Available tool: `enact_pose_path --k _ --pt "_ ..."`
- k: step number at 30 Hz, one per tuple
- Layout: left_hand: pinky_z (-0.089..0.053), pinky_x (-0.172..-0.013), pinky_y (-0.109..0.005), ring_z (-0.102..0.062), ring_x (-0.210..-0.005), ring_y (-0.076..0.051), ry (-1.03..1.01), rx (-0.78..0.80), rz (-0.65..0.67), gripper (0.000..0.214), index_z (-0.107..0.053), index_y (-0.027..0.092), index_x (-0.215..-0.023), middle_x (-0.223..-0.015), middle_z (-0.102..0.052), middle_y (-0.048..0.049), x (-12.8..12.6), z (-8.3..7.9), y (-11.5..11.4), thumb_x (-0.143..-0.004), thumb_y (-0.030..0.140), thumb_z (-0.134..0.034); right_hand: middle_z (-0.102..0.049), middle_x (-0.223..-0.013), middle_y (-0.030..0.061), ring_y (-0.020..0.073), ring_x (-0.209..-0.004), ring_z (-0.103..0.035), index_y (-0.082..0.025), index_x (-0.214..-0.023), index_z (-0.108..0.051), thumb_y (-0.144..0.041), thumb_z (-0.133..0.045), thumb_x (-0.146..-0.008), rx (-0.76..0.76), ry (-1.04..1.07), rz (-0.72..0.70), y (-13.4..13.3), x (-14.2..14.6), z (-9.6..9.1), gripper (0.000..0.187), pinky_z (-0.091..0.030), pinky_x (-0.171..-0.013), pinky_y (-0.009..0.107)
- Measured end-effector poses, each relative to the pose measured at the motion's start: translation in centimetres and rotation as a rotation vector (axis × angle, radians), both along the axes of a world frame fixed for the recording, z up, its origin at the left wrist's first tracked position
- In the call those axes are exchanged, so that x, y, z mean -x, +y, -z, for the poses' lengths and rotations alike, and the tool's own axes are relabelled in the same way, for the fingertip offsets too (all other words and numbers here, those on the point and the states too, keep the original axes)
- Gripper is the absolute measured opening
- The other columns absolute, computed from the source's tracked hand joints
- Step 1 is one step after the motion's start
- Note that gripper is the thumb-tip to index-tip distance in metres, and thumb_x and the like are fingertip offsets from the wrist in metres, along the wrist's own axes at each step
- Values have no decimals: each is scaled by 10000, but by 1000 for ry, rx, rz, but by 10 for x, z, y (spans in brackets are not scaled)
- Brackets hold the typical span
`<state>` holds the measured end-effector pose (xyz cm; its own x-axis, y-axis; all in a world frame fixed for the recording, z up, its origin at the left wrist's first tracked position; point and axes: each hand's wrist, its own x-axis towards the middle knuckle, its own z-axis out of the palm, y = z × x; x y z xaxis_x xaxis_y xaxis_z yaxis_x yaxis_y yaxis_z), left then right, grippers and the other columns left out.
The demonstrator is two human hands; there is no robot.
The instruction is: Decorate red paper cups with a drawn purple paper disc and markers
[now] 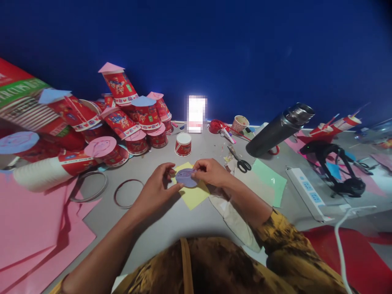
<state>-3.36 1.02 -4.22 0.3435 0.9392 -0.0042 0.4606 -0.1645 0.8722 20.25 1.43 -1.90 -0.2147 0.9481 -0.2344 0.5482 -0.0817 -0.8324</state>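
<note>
A round purple paper disc (187,179) with dark drawn lines on its face is between my hands, over a square sheet of yellow paper (191,199). My right hand (210,171) pinches the disc's right edge between thumb and fingers. At its left edge, my left hand (163,178) has curled fingers and a thumb along the lower rim. Just beyond the hands stands a red patterned paper cup (183,145), white end up. Black-handled scissors (241,161) lie to the right of my right hand, beside paper scraps.
Red cups with pink and blue paper tops (118,87) are piled at the left. Pink sheets (30,220) and two rings (128,194) lie nearer. On the right are a dark flask (275,130), green paper (271,181), a power strip (308,194) and a black strapped device (333,167).
</note>
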Motion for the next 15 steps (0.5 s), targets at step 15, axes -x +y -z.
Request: enact_pose_path --k 15 --pt "-365 -482 -179 -480 -542 -69 -610 721 -101 453 -775 132 -773 -632 -614 5 -27 -33 -12 -573 461 -1013 -606 -615 -35 47 -467 -378 -176 -697 -626 -615 -931 -632 252 765 155 -34 -13 3 538 -217 -449 207"
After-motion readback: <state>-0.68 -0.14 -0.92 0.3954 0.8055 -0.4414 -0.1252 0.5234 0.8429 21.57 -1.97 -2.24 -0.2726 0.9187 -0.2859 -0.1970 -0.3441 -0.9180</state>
